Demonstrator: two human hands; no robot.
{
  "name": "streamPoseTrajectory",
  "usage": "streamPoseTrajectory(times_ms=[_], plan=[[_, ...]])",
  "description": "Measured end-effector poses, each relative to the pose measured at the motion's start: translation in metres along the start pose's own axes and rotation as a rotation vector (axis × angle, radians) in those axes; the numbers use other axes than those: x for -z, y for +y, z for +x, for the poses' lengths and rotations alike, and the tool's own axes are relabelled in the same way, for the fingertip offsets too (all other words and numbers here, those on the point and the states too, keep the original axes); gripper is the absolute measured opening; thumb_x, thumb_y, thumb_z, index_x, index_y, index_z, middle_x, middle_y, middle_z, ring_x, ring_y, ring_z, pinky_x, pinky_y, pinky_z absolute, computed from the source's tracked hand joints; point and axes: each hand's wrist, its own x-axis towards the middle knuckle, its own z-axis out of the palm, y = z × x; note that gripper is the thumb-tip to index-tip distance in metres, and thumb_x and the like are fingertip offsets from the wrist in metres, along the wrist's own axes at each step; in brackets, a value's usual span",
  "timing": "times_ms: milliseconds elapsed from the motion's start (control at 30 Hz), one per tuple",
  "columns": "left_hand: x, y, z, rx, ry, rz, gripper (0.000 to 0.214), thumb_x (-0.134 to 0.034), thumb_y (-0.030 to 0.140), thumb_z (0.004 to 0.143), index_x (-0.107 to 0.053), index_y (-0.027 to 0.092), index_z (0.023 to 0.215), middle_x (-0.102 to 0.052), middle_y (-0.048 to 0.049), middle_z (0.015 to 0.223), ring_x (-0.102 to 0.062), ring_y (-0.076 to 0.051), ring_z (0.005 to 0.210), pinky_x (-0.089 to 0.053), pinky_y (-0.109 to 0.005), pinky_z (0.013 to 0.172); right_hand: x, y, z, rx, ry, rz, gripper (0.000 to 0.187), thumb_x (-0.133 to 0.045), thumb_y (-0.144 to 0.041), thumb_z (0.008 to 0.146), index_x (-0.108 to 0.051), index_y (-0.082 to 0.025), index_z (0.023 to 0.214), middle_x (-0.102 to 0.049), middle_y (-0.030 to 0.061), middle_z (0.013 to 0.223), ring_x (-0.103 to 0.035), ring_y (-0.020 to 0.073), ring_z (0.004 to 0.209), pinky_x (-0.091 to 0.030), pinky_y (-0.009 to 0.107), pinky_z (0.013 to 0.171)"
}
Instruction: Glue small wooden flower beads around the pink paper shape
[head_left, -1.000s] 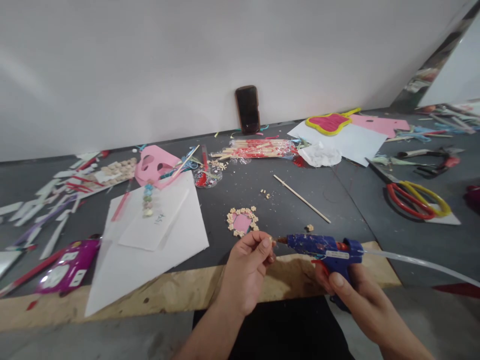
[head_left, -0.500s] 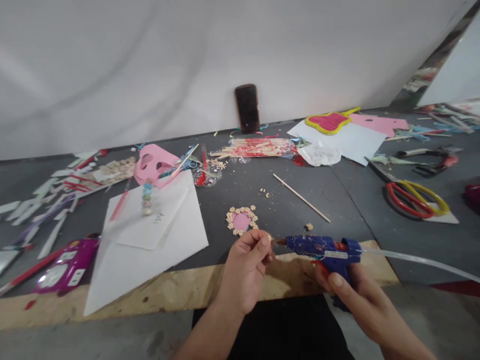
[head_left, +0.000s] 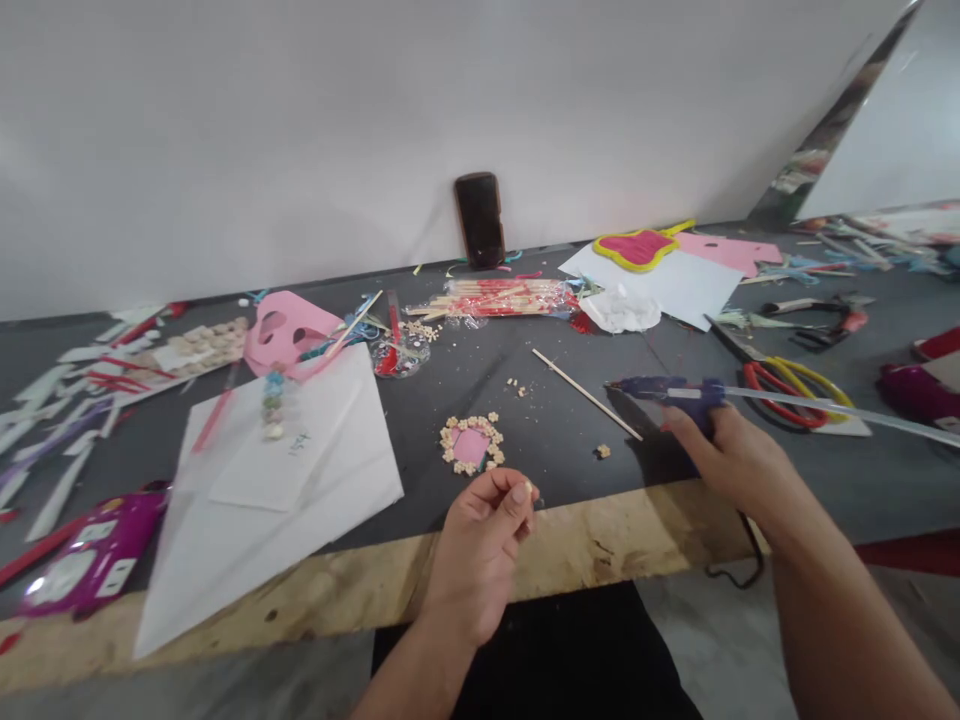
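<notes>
Head view looks down on a dark grey table (head_left: 540, 360) with a bare wooden front edge, strewn with craft bits. The left hand (head_left: 480, 545) hovers over that edge, fingers curled in, with thumb and forefinger pinched on a tiny pale bead (head_left: 528, 488). Just beyond it lies a small pink piece (head_left: 470, 444) ringed with similar beads. The right hand (head_left: 731, 455) is closed around the grip of a blue glue gun (head_left: 667, 392), well to the right of the pink piece, nozzle pointing left towards a thin wooden stick (head_left: 586, 394) – whether the gun touches the table cannot be told. A clear glue rod (head_left: 825, 405) juts from its back, passing over red and yellow scissors (head_left: 795, 385). The gun carries a white label, too blurred to read. On the left, white paper (head_left: 300, 470) bears a short blue handwritten mark – also unreadable. A dark phone (head_left: 479, 218) leans upright against the white wall.
</notes>
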Motion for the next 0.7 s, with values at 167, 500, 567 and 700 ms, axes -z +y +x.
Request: streamPoseTrajectory(times_ms=[167,500,567,700], plan=[[0.002,-0.001,-0.001,0.010,0.004,0.022,0.029,-0.084,0.034,0.061,-0.064,0.016,0.071,-0.060,0.0009,0.071,-0.046,-0.006,0.059,-0.038,-0.019,0.060,0.015,-0.004,0.001,-0.119,-0.035,-0.300,0.055,-0.032,-0.067,0.088,-0.057,-0.022,0.068,-0.067,0.0183,0.076,-0.059,0.0264,0.056,-0.031,0.034,0.048],[-0.001,-0.005,0.000,0.027,0.011,0.046,0.032,-0.085,0.036,0.059,-0.064,0.016,0.071,-0.060,0.0019,0.070,-0.046,-0.006,0.059,-0.036,-0.019,0.062,-0.027,-0.011,-0.024,0.618,-0.020,0.054,0.030,-0.044,-0.026,0.093,-0.058,-0.023,0.119,-0.065,0.0061,0.115,-0.065,0.0202,0.099,-0.052,0.032,0.080],[0.000,-0.006,0.000,0.020,0.010,0.069,0.031,-0.085,0.036,0.060,-0.064,0.016,0.072,-0.060,0.0016,0.070,-0.046,-0.006,0.060,-0.036,-0.020,0.062,-0.034,-0.016,-0.022,0.620,-0.061,0.042,0.028,-0.043,-0.025,0.094,-0.061,-0.023,0.115,-0.065,0.0056,0.113,-0.065,0.0197,0.097,-0.052,0.032,0.079],[0.002,-0.007,0.001,0.009,0.010,0.112,0.031,-0.083,0.038,0.062,-0.064,0.017,0.072,-0.059,0.0013,0.069,-0.044,-0.007,0.061,-0.034,-0.021,0.061,-0.032,-0.026,-0.018,0.607,-0.096,0.101,0.020,-0.046,-0.026,0.093,-0.065,-0.022,0.097,-0.067,0.0053,0.103,-0.065,0.0190,0.090,-0.052,0.033,0.079]])
